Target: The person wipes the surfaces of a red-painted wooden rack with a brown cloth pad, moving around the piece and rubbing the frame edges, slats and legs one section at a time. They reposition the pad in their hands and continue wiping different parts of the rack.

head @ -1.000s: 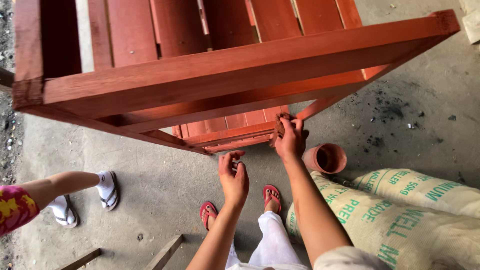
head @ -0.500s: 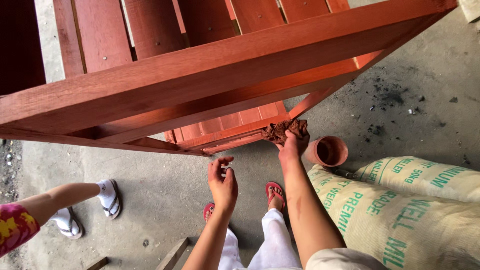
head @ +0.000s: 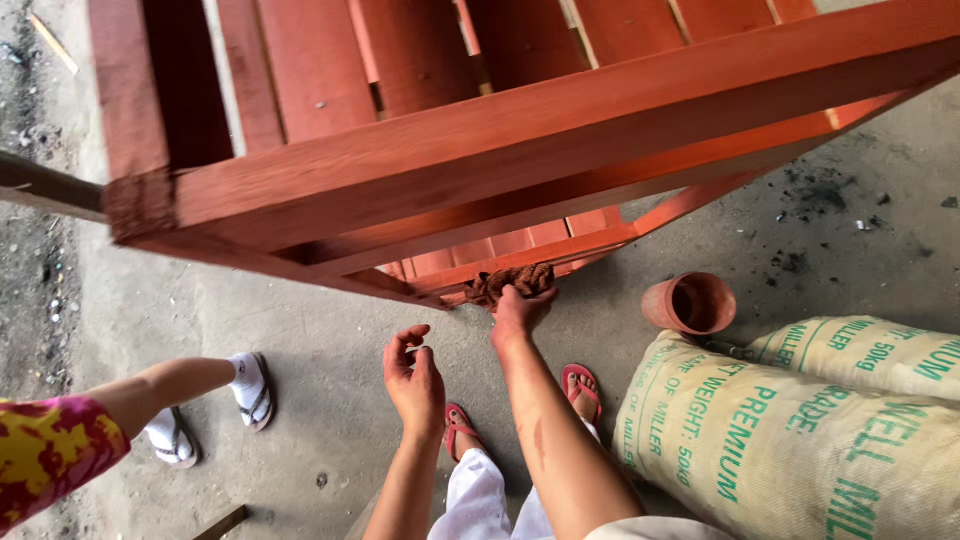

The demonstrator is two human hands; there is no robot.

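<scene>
Right grip (head: 518, 308) presses one rag (head: 510, 281) on the frame's (head: 520, 150) low rail, centre frame, shifted left since before; left hand (head: 415, 375) loose, empty. One pot (head: 690, 302), two sacks (head: 790, 440).

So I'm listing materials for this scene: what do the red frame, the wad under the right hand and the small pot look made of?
Red frame: wood, by its visible grain, with a reddish stain that looks matte.
Wad under the right hand: probably cloth, crumpled, soaked red-brown.
Small pot: possibly fired clay or plastic, dull orange; unclear.
</scene>
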